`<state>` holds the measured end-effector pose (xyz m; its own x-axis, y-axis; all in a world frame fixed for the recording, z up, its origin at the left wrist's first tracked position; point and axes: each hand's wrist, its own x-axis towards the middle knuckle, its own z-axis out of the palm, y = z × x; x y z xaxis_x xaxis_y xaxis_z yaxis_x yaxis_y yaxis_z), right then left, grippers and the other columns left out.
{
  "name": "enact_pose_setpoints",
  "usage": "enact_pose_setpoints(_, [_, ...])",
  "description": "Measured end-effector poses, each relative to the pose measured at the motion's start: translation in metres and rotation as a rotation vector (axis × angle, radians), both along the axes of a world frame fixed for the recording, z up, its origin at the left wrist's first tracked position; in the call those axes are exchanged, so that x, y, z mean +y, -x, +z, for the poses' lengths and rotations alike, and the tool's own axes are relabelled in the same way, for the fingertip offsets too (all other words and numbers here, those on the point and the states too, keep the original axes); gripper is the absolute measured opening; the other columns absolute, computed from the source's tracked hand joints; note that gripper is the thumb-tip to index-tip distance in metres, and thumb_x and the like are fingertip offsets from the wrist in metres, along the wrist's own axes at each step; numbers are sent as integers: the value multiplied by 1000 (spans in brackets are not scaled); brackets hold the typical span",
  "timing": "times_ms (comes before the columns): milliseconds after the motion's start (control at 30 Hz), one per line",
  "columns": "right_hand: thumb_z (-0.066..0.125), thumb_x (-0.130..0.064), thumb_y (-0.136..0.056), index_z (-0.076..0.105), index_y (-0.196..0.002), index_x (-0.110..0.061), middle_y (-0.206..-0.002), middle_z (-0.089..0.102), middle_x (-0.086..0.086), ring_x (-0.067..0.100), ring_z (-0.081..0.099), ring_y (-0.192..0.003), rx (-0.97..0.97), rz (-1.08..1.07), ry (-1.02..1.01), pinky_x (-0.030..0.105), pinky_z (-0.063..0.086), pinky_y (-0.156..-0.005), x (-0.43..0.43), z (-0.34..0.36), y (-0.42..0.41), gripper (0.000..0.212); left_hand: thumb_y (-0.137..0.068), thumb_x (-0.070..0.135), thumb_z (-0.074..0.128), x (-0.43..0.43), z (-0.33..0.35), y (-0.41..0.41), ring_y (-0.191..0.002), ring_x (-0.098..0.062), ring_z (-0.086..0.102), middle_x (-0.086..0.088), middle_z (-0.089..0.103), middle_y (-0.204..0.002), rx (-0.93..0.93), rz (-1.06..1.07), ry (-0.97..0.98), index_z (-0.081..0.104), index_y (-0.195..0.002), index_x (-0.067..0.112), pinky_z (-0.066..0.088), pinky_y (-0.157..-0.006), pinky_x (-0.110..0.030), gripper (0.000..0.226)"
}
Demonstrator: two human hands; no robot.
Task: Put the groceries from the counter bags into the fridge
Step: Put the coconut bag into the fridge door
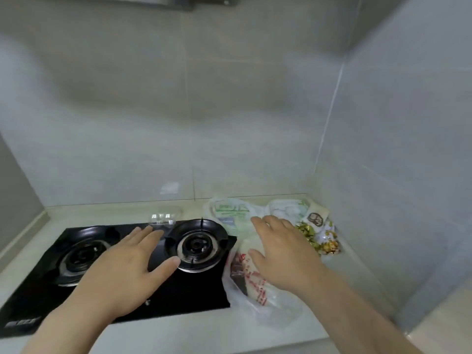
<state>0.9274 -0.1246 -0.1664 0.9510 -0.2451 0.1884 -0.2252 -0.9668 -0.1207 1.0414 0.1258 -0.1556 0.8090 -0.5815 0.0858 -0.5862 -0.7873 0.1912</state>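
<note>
The groceries sit bunched in the right corner of the counter [178, 333], hemmed in by the back wall [229, 123] and the side wall [408, 149]. Nearest is a clear bag with red print [258, 290], lying slack with its left edge lapping the right rim of the black gas hob [178, 297]. Behind it stands a white bag with green print [231, 213], and just beside that, deeper in the corner, a second green-printed bag [288, 208]. Some snack packets [321, 236] are wedged against the side wall. The only bare stretch of counter is the strip along the front edge and a narrow band behind the hob, where a small clear plastic box [164, 218] rests close to the right burner [196, 245]. The right hand [283, 254] is stretched out palm down over the red-printed bag, fingers spread and fairly straight, tips pointing at the green-printed bag; it grasps nothing, and I cannot tell whether it touches the plastic beneath it. The left hand [127, 272] is held flat above the hob between the two burners, fingers together and extended, thumb out toward the right burner, also released and holding nothing. Both forearms come in from the lower edge, well apart from each other.
</note>
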Motion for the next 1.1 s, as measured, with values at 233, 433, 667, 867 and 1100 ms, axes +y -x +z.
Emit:
enact_pose_setpoints(233, [49, -44, -96, 23, -150, -23, -145, 42, -4, 21, 41, -131, 77, -298, -51, 31, 36, -103, -44, -26, 46, 64, -82, 76, 21, -70, -43, -9, -146, -8, 16, 11, 25, -157, 111, -210, 73, 29, -148, 30, 26, -110, -27, 81])
enact_pose_setpoints(433, [48, -43, -95, 20, -150, -21, -148, 37, -2, 23, 39, -132, 115, -382, -108, 34, 37, -100, -82, -56, 54, 65, -86, 68, 21, -127, -76, -40, -135, -13, 39, 8, 46, -146, 273, -206, 163, 46, -139, 29, 36, -108, -36, 70])
enact_pose_setpoints(667, [51, -39, -93, 37, -138, -19, -132, 50, 1, 25, 48, -119, 133, -338, -212, 36, 44, -93, -147, -102, 25, 52, -89, 64, 27, -213, -119, -45, -128, -18, 48, 3, 54, -137, 418, -213, 134, 52, -134, 22, 37, -98, -31, 66])
enact_pose_setpoints(867, [52, -38, -93, 47, -126, -16, -123, 54, 5, 28, 49, -116, 192, -290, -301, 38, 44, -90, -224, -138, -8, 40, -94, 62, 31, -304, -167, -56, -141, -18, 32, -2, 35, -154, 559, -105, 79, 34, -149, 18, 24, -113, -32, 71])
enact_pose_setpoints(1100, [53, -37, -90, 49, -126, -18, -120, 57, 7, 30, 54, -113, 233, -279, -382, 38, 47, -86, -295, -159, -39, 41, -97, 44, 45, -369, -219, -86, -140, -22, 32, -8, 31, -154, 528, -69, -163, 28, -148, 7, 28, -109, -29, 64])
